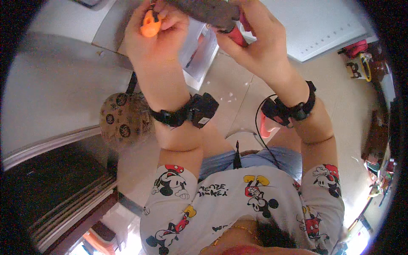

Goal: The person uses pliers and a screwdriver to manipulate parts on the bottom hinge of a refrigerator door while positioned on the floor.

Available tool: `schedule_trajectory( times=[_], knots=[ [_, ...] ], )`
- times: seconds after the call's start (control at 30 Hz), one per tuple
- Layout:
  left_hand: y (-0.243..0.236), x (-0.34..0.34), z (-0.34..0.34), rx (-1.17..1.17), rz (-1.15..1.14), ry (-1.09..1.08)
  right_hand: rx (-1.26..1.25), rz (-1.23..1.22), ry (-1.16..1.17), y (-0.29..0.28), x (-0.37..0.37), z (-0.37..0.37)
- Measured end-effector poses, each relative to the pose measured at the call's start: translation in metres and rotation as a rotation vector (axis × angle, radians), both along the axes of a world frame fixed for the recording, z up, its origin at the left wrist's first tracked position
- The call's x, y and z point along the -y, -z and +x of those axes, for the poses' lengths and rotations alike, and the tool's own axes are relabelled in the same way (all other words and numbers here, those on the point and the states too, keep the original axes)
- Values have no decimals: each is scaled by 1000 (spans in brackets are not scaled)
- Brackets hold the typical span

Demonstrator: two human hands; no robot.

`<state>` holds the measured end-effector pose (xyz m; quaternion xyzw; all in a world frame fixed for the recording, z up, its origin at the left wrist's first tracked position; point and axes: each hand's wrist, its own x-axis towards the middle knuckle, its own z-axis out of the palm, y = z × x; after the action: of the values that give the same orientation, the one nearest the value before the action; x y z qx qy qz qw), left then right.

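Note:
My left hand (155, 51) is closed around a tool with a rounded orange handle end (150, 27) and a dark part rising from it; its far end is hidden at the top edge. My right hand (265, 42) grips a thick, dark grey-brown piece (208, 12) with an uneven edge. Red parts (237, 37) show below this piece, between my right thumb and fingers. The dark piece reaches across toward my left hand, and the top edge cuts it off, so its kind is unclear.
Below my hands stands a white, open box-like container (199, 70). White scraps (230, 97) lie on the tiled floor (242, 76). A white panel (327, 29) is at far right, a brown patterned round seat (123, 121) at left. A cable (257, 121) hangs by my right wrist.

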<state>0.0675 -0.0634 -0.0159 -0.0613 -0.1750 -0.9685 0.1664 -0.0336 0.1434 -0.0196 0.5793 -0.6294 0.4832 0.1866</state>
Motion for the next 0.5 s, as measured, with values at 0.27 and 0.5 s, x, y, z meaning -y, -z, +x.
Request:
schedule_trajectory(
  times=[0.27, 0.5],
  knots=[
    [3, 24, -16, -74, -48, 256, -396, 10, 91, -29, 14, 18],
    [-20, -20, -15, 122, 147, -30, -410, 68, 164, -32, 25, 16]
  ],
)
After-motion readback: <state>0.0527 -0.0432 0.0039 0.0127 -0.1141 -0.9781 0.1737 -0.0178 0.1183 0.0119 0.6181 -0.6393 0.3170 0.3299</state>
